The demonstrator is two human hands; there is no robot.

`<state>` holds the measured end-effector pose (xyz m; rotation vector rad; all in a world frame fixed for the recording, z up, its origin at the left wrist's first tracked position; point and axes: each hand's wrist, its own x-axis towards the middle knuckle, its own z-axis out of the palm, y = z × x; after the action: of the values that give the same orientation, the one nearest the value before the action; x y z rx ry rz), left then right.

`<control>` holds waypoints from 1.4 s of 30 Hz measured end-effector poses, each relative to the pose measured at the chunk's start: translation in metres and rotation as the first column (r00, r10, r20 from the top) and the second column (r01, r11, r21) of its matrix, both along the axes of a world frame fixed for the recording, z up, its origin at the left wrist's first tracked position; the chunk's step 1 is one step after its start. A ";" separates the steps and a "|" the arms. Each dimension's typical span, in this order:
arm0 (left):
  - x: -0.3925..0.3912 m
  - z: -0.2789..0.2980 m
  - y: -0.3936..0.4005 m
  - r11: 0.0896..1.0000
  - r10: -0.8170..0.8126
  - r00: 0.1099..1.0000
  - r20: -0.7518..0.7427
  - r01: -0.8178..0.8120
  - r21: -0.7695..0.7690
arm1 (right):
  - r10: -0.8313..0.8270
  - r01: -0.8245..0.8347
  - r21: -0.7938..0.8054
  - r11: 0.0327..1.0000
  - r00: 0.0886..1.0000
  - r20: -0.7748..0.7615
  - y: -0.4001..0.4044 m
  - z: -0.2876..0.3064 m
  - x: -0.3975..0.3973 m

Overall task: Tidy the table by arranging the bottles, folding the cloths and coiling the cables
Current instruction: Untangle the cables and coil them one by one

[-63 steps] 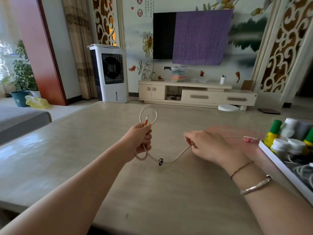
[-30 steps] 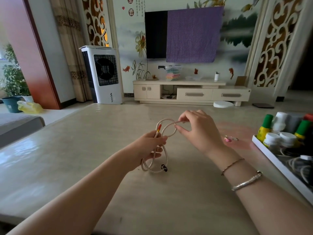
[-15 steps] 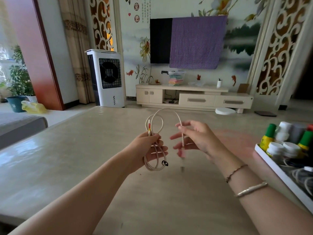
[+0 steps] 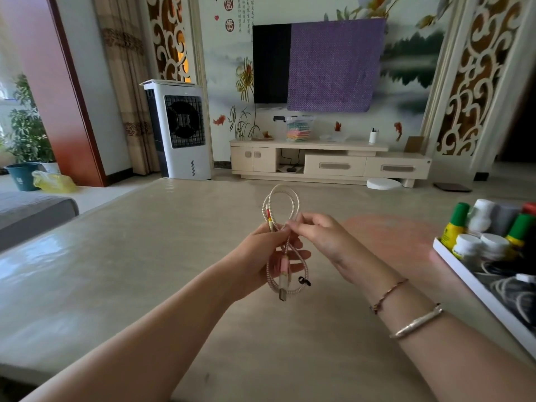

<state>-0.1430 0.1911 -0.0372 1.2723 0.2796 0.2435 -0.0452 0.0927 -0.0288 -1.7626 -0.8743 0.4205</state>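
Two hands [image 4: 261,256] over glossy beige table [image 4: 116,271]; TV [image 4: 271,63] on wall.

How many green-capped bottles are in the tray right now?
2. One green-capped bottle stands at the tray's far left corner; the other stands further right, behind the white-capped jars. More may be hidden past the frame's right edge.

A white air cooler [image 4: 179,129] stands on the floor left of a cream cabinet [image 4: 330,163]; above the cabinet a purple cover [image 4: 333,65] drapes over most of a wall television [image 4: 271,63]; potted plant [image 4: 26,134] far left
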 end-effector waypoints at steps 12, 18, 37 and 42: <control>0.000 0.009 0.033 0.941 0.187 0.979 0.077 -0.155 -0.301 | 0.273 -0.264 -0.082 0.961 0.955 0.117 -0.015 0.007 0.007; 0.001 0.007 0.045 0.879 0.257 0.963 0.083 -0.197 -0.435 | 0.330 -0.327 -0.044 0.944 0.936 0.125 -0.008 0.002 0.003; -0.008 0.013 0.038 0.909 0.165 0.982 0.091 -0.116 -0.400 | 0.256 -0.272 0.047 0.961 0.943 0.215 -0.003 -0.002 -0.005; -0.011 0.011 0.035 0.941 0.080 0.997 0.014 -0.070 -0.330 | 0.166 -0.191 0.081 0.978 0.956 0.243 -0.003 0.001 -0.003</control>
<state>-0.1535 0.2260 -0.0265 0.9274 0.3309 0.2671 -0.0483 0.0893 -0.0277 -1.6648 -1.2097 0.2794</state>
